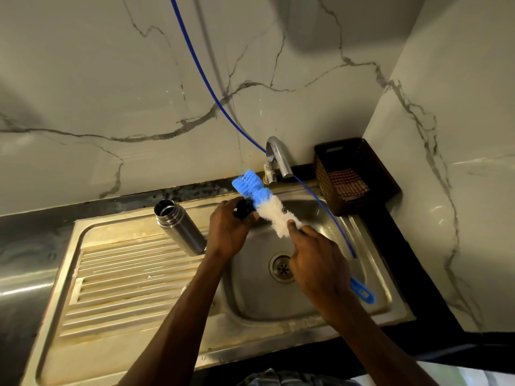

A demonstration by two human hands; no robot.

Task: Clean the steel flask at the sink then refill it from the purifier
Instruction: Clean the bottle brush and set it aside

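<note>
Standing open-mouthed left of centre, the steel flask [179, 227] sits just beside the left hand [227, 232], which grips a dark cap [245, 208]; the right hand [317, 260] holds the bottle brush [267, 207].

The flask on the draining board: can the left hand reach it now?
Probably not at once: the flask stands open and unobstructed just beside the left hand, but that hand holds a small black thing.
</note>
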